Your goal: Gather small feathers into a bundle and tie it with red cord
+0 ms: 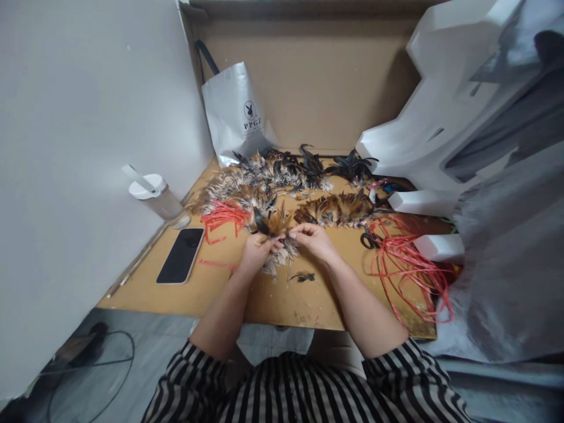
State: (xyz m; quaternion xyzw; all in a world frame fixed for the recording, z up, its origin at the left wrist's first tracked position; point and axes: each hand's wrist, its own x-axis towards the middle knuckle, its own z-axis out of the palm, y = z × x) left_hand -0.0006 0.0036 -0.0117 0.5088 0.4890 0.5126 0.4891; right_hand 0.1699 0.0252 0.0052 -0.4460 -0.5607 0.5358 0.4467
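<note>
My left hand (259, 249) is closed round the base of a bunch of feathers (279, 221), brown at the tips and fluffy grey below. On the bunch's right side, my right hand (314, 241) has thumb and forefinger pinched together; what lies between them is too small to make out. Red plastic strips (227, 214) lie just left of the bunch. Behind my hands spreads a long heap of brown, black and grey feathers (273, 167). A separate row of brown feathers (337, 208) is to the right. A few loose dark feathers (304, 277) rest nearer me.
A phone (180, 256) and a lidded cup (158, 200) stand at the left by the wall. Black-handled scissors (370, 238) and tangled red string (408, 264) are at the right, beside white foam pieces (438, 247). A silver bag (235, 114) leans at the back left.
</note>
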